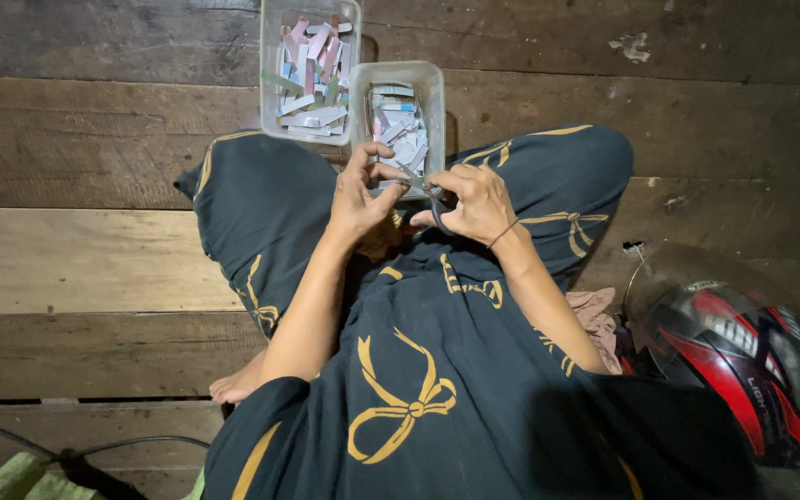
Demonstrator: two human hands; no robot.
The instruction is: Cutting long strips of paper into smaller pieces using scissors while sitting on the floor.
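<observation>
I sit cross-legged on a wooden plank floor, in dark cloth printed with yellow bows. My left hand [360, 193] pinches a small pale paper strip [402, 188] between thumb and fingers, over my lap. Just to its right, my right hand [474, 202] grips dark-handled scissors [435, 211], their blades meeting the strip. Directly beyond the hands a small clear plastic tub [434, 102] holds several cut paper pieces. Behind it and to the left stands a larger clear tub [270, 83] with several pink, blue and white strips.
A red, black and white helmet [743, 366] with a clear visor lies on the floor at my right. A dark cable [131, 443] and a green cloth [6, 477] sit at the lower left. My bare foot [233, 386] shows beside my left knee.
</observation>
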